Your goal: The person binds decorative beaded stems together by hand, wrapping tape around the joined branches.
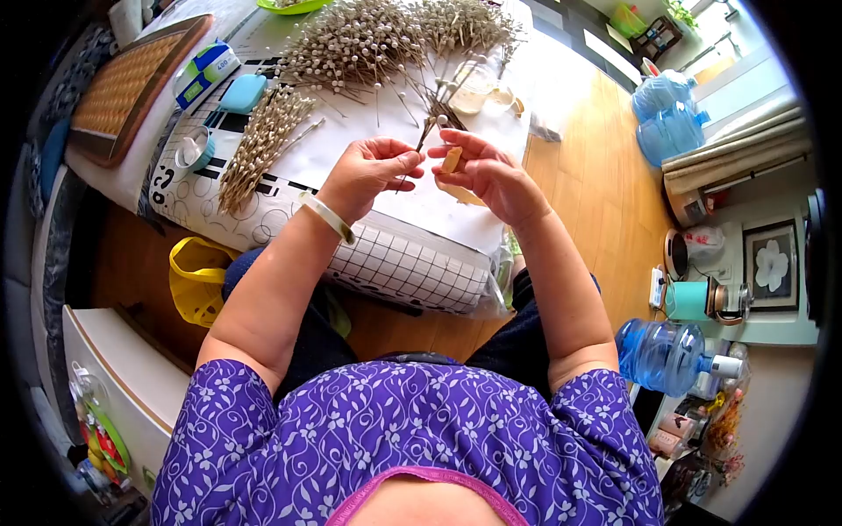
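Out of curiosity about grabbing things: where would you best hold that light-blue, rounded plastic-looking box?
Probably its near and far edges, from above. The light-blue box lies flat with no visible handle, and the blue-green-white packet and brown bundle of pale-budded stems crowd its other sides.

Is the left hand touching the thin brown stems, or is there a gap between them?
Touching. The head view shows the left hand pinching the stems between thumb and fingertips.
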Demonstrator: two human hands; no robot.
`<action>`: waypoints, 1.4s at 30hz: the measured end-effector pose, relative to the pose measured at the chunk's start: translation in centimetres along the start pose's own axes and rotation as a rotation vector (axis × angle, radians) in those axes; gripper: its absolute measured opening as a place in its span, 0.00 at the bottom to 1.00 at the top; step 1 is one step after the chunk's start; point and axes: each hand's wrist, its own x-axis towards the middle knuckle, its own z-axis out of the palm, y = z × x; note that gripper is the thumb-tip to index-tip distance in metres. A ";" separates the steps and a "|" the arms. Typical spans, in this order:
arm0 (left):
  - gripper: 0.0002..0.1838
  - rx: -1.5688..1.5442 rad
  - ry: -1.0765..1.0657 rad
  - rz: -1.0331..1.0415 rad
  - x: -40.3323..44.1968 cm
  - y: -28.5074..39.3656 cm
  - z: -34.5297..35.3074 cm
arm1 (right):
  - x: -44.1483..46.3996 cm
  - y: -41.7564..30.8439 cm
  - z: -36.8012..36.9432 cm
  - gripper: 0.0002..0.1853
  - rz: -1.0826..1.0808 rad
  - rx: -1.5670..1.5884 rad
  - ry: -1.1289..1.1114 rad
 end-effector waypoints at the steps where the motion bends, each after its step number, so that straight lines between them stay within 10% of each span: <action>1: 0.07 -0.014 0.020 0.018 0.0 0.1 0.2 | -0.2 0.0 -0.3 0.28 -0.027 -0.023 -0.010; 31: 0.07 0.123 -0.010 0.160 1.8 -0.9 0.2 | 1.5 1.7 0.8 0.27 -0.256 -0.611 0.272; 34: 0.07 0.129 -0.008 0.149 1.8 -0.6 0.1 | 1.6 1.4 0.8 0.12 -0.052 -0.375 0.169; 42: 0.07 0.093 0.005 0.145 1.7 0.1 -0.3 | 1.9 0.8 1.7 0.08 0.105 -0.378 0.230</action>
